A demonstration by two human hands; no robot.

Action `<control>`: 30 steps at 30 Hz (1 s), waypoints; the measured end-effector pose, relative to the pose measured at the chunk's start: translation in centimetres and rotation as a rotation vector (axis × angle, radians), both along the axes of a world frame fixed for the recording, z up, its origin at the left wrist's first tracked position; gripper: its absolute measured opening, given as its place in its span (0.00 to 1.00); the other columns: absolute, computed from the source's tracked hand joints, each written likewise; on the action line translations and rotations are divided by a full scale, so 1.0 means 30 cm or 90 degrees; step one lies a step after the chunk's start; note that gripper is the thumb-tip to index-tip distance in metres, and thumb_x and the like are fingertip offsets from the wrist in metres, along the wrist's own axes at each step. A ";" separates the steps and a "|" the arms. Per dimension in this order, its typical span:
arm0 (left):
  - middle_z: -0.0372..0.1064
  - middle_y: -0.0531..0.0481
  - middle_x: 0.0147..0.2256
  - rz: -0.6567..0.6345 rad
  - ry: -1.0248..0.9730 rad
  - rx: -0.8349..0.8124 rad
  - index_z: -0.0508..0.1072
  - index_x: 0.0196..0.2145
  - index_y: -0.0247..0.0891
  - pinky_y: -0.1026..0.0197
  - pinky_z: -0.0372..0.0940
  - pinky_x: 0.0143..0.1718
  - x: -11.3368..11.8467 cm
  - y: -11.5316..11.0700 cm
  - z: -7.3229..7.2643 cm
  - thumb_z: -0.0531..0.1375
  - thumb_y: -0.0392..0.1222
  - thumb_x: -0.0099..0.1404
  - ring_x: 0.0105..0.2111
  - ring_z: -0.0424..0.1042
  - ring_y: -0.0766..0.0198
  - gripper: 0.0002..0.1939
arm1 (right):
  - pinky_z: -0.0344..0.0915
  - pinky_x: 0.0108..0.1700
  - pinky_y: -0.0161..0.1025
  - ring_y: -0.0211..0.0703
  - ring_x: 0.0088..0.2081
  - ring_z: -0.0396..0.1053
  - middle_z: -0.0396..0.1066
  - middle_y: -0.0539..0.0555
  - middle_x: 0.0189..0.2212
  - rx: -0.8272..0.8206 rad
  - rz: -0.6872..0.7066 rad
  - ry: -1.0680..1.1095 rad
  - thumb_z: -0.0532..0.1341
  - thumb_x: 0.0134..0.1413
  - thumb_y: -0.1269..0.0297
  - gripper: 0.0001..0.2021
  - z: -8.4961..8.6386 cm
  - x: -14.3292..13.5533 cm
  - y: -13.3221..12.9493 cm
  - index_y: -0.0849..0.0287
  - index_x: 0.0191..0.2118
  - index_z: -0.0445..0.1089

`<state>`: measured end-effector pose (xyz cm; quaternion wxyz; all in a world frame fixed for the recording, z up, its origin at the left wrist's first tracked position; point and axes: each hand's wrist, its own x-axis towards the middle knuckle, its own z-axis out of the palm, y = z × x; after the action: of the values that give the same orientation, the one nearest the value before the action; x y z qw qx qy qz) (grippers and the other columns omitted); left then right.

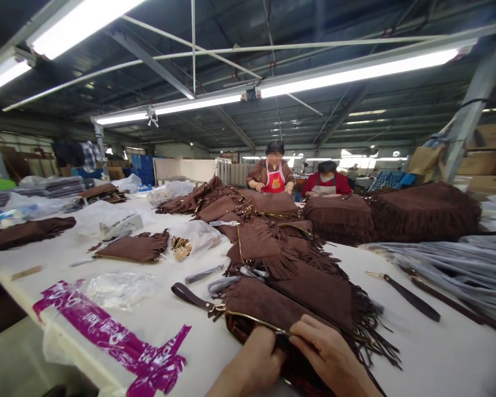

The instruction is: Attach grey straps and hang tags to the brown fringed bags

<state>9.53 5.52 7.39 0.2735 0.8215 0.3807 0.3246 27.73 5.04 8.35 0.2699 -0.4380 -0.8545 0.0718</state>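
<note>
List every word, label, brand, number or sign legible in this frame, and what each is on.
No complete word reads with certainty.
Purple tape on the near table edge: white lettering, too broken and creased to quote reliably.
Red apron on a co-worker across the table: a yellow emblem, too small to tell whether it holds words.
Brown fringed pouch in front: no lettering visible.

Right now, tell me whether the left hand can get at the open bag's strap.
Probably yes: nothing seems to cover the strap, which lies out on the table, though the left hand would first have to leave the bag.
</note>
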 end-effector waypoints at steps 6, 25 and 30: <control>0.74 0.43 0.43 0.180 -0.017 0.198 0.73 0.47 0.39 0.55 0.66 0.48 -0.311 0.001 0.010 0.47 0.28 0.61 0.44 0.72 0.57 0.22 | 0.62 0.32 0.36 0.42 0.31 0.71 0.68 0.51 0.32 0.123 -0.061 -0.086 0.46 0.70 0.63 0.16 0.010 0.042 0.020 0.55 0.34 0.68; 0.72 0.45 0.42 0.046 0.046 0.367 0.71 0.47 0.39 0.57 0.67 0.45 -0.162 -0.104 0.047 0.48 0.27 0.65 0.44 0.70 0.58 0.19 | 0.61 0.25 0.34 0.40 0.26 0.70 0.70 0.50 0.31 0.095 -0.140 -0.014 0.48 0.63 0.72 0.12 -0.124 -0.045 -0.371 0.53 0.37 0.66; 0.72 0.46 0.47 -0.111 0.184 0.260 0.73 0.42 0.39 0.53 0.66 0.49 0.072 -0.152 0.042 0.51 0.25 0.61 0.47 0.67 0.56 0.17 | 0.68 0.43 0.41 0.49 0.43 0.72 0.69 0.57 0.46 -0.109 -0.256 -0.011 0.54 0.54 0.71 0.13 -0.063 0.211 -0.409 0.55 0.46 0.67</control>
<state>11.68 0.96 8.66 0.0714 0.9272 0.2704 0.2493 34.07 -7.22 6.45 0.2334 -0.6214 -0.7430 0.0853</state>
